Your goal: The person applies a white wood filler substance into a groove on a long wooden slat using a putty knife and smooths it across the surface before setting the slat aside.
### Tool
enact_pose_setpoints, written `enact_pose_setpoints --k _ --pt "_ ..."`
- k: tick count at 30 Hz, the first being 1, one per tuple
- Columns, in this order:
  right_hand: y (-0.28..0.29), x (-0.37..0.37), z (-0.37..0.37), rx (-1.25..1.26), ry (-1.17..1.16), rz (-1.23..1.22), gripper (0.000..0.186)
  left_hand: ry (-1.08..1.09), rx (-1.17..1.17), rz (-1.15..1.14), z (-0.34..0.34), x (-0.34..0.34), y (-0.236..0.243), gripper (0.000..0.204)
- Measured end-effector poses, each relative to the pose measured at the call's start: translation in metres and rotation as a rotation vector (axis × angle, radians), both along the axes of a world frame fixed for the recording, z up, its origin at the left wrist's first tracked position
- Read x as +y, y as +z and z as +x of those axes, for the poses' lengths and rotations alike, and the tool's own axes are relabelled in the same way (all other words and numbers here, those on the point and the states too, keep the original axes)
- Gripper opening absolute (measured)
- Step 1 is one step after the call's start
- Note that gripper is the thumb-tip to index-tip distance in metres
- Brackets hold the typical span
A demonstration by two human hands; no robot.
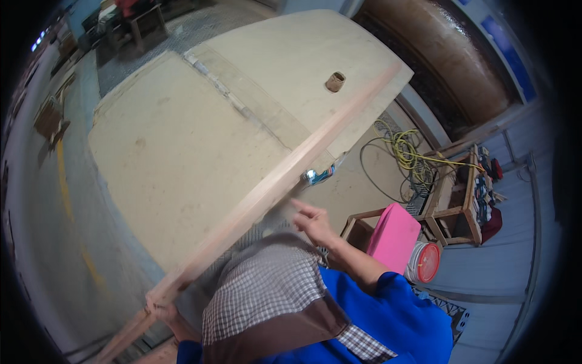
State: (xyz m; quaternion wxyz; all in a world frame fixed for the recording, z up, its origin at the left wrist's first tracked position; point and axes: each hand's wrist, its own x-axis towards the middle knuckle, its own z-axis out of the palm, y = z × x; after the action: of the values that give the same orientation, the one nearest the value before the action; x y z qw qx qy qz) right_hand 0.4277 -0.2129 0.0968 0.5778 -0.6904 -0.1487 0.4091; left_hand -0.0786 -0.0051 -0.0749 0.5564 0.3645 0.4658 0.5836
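A long pale wooden beam (242, 212) runs diagonally along the near edge of a large table (188, 158) with a beige top. At the beam's lower-left end, my left hand (165, 314) is closed around the wood; part of its fingers is hidden. My right hand (314, 224) hovers on the near side of the beam, apart from it. Its index finger stretches toward the beam, the other fingers are partly bent, and nothing shows in it. Just beyond that hand, a shiny teal object (321, 175) sits at the table's edge; its kind is unclear.
A short brown tube or roll (335, 82) stands on the tabletop. To the right are coiled yellow-green hoses (409, 151), a wooden shelf (451, 200) with tools, a pink panel (394, 238) and a white bucket with a red lid (428, 263). Another wooden length (124, 337) extends lower left.
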Motion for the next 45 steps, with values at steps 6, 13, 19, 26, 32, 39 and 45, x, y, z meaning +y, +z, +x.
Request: enact_pose_setpoints --k 6,13,19,26,32,39,45 --pt "-0.008 -0.01 0.017 0.019 -0.12 0.025 0.043 0.127 -0.628 -0.218 0.045 -0.018 0.056 0.029" --pt "-0.011 -0.004 0.045 -0.199 -0.149 -0.106 0.042 0.238 -0.541 -0.229 0.052 -0.02 0.062 0.029" --pt "0.017 0.009 0.081 -1.114 0.153 -0.54 0.043 0.216 -0.488 -0.258 0.05 -0.02 0.065 0.031" --pt "0.032 0.024 0.093 -1.399 0.451 -0.662 0.033 0.201 -0.446 -0.221 0.043 -0.019 0.057 0.03" --pt "0.06 0.031 0.098 -1.297 0.384 -0.677 0.049 0.219 -0.465 -0.215 0.042 -0.02 0.055 0.029" --pt "0.045 0.027 0.103 -1.335 0.54 -0.756 0.04 0.227 -0.47 -0.219 0.045 -0.02 0.06 0.027" --pt "0.027 0.038 0.081 -1.401 0.397 -0.733 0.04 0.189 -0.442 -0.233 0.043 -0.019 0.056 0.027"
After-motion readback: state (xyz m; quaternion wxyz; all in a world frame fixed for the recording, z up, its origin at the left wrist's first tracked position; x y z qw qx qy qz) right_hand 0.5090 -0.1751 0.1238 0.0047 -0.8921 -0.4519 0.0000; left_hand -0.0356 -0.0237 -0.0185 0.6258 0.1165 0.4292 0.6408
